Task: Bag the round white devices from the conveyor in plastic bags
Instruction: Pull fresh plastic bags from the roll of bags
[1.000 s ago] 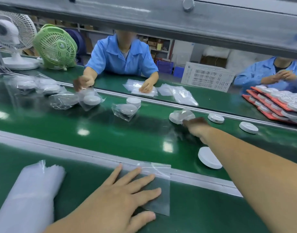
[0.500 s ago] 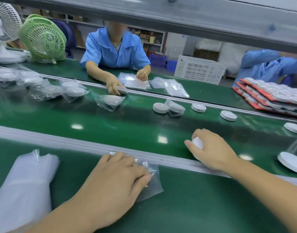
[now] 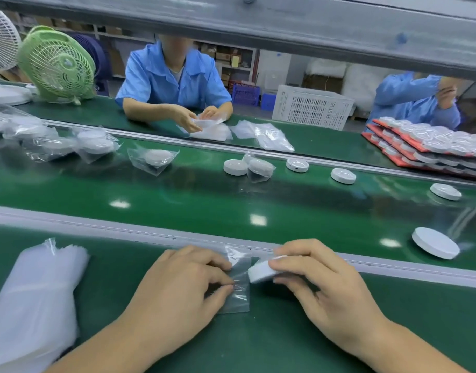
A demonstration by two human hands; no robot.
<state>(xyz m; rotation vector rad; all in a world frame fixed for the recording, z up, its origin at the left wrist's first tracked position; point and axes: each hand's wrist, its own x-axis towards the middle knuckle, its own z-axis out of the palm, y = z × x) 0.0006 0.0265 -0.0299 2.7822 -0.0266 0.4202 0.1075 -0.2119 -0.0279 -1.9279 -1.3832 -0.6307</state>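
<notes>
Clear plastic bag (image 3: pixel 238 281) pinched by left hand (image 3: pixel 177 289), round white device (image 3: pixel 261 271) gripped in right hand (image 3: pixel 320 286), at the bag's right edge.

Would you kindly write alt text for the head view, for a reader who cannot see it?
A person's right hand holds a round white device against a clear plastic bag pinched by the left hand; more devices lie on the green conveyor.

We are seeing a glossy green belt (image 3: pixel 177 200) reflecting lamps; the bag (image 3: pixel 240 296) is looking thin, clear plastic; the round device (image 3: pixel 259 273) is showing smooth matt white plastic.
</notes>
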